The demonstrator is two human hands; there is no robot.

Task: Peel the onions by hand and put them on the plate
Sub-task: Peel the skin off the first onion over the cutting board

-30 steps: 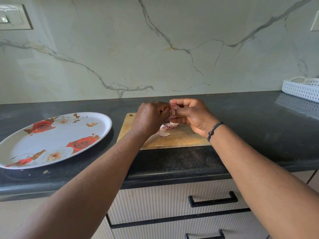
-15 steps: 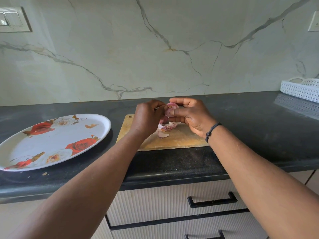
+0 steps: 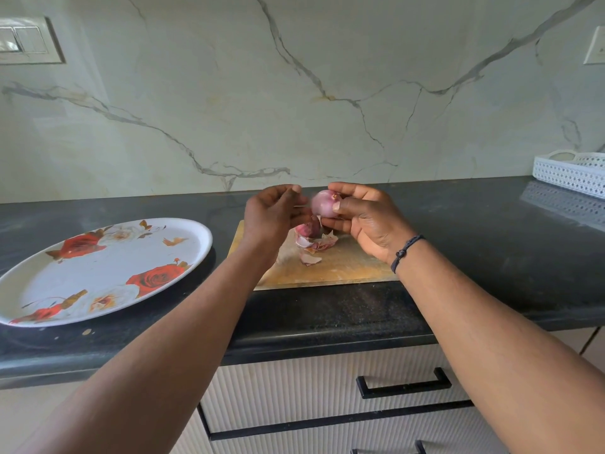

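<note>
Both hands are up over the cutting board [image 3: 330,267], and the right hand [image 3: 366,219] has the onion [image 3: 322,203] gripped between thumb and curled fingers, pale purple and glossy, held clear above the wood. Left hand [image 3: 271,214] sits just beside it, fingertips bunched together in a pinch; whether a strip of skin is caught in them is too blurred to tell. A dark cord bracelet [image 3: 404,252] circles the right wrist.

Below the hands, loose onion skins [image 3: 312,242] lie in a small heap on the board, with another reddish piece among them, partly hidden by the left hand.

Out to the left, the plate [image 3: 108,267] rests on the dark desk [image 3: 474,240], well apart from the onion; it shows only its printed red and white roses. Far right, a white perforated basket [image 3: 571,173] stands against the marble wall, its contents out of sight. Under the desk edge, ribbed drawers carry black handles [image 3: 404,385].
</note>
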